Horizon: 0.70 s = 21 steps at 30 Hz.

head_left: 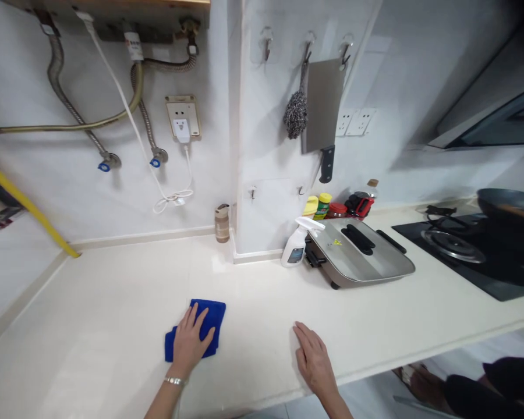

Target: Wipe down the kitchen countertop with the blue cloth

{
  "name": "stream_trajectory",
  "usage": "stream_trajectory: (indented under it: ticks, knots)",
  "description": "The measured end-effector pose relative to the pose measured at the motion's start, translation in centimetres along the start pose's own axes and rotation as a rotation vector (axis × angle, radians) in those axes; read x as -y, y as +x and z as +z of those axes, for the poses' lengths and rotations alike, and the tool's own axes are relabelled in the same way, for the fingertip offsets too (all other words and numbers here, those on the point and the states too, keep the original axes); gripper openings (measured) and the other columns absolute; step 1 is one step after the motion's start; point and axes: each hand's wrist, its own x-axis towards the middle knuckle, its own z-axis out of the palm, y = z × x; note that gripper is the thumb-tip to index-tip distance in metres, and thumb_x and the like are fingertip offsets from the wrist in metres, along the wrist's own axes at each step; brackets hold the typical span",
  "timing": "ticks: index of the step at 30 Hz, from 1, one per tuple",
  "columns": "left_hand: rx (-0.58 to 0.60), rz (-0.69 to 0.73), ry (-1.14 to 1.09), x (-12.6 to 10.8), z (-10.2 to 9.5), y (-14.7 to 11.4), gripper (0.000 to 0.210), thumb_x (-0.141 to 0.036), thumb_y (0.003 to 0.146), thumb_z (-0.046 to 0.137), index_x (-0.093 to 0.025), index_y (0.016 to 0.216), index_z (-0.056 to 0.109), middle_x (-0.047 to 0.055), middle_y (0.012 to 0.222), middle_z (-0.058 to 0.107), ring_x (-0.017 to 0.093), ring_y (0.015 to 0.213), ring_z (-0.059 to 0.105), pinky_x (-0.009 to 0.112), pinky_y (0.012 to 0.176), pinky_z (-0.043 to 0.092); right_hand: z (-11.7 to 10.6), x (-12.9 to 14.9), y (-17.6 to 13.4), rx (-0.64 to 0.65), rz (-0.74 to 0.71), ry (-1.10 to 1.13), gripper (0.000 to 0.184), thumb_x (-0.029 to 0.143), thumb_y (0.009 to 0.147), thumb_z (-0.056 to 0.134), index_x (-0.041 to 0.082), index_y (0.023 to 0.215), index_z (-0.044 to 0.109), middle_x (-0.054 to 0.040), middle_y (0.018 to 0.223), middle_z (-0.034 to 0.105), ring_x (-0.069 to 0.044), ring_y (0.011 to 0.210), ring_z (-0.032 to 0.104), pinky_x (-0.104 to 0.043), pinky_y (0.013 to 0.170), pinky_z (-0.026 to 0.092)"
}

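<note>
My left hand lies flat with its fingers spread on a folded blue cloth, pressing it against the white countertop. A silver bracelet circles that wrist. Part of the cloth sticks out to the left of the hand and more of it to the right. My right hand rests near the counter's front edge, fingers stretched out and close together, holding nothing. Beyond it stands a white spray bottle, beside an electric pan with a metal lid.
A brown bottle stands by the wall corner. A cleaver and a steel-wool scrubber hang from hooks. To the right are a black stove and a wok. A yellow hose enters the counter at left. Another person's legs show lower right.
</note>
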Motion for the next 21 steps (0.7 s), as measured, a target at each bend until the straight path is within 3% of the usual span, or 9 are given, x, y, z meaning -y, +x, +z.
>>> stream_trajectory:
  ticks: [4,9,16,21]
  knots:
    - [-0.022,-0.092,0.059,1.3,-0.8,-2.4,0.052,-0.048,0.093,0.052,-0.027,0.141,0.053,0.010,0.155,0.041,0.032,0.141,0.041,0.051,0.107,0.048,0.3,-0.5,-0.6,-0.018,-0.038,0.024,0.056,0.016,0.094,0.038,0.026,0.149,0.034,-0.0091,0.147,0.049,-0.024,0.135,0.046,-0.051,0.110,0.041]
    - [-0.009,-0.132,0.091,1.1,-1.9,-6.3,0.059,-0.051,0.091,0.055,-0.028,0.144,0.048,0.009,0.157,0.038,0.031,0.143,0.039,0.052,0.109,0.046,0.6,-1.0,-1.0,-0.045,-0.067,0.062,0.056,0.020,0.095,0.039,0.025,0.150,0.032,-0.0107,0.147,0.049,-0.026,0.134,0.047,-0.053,0.110,0.040]
    - [0.148,-0.183,0.070,-0.9,-5.0,-11.6,0.066,-0.048,0.088,0.062,-0.033,0.148,0.041,0.005,0.160,0.033,0.031,0.146,0.033,0.052,0.114,0.041,0.3,-1.4,-1.3,-0.037,-0.076,0.089,0.051,0.025,0.095,0.037,0.021,0.146,0.037,-0.0142,0.143,0.052,-0.029,0.130,0.049,-0.053,0.107,0.041]
    - [0.174,-0.215,0.091,-2.6,-7.0,-15.9,0.072,-0.051,0.086,0.064,-0.031,0.150,0.038,0.009,0.160,0.033,0.032,0.144,0.036,0.052,0.113,0.041,-0.3,-1.4,-1.2,-0.012,-0.085,0.109,0.048,0.025,0.094,0.038,0.019,0.141,0.043,-0.0142,0.140,0.054,-0.029,0.129,0.050,-0.052,0.108,0.039]
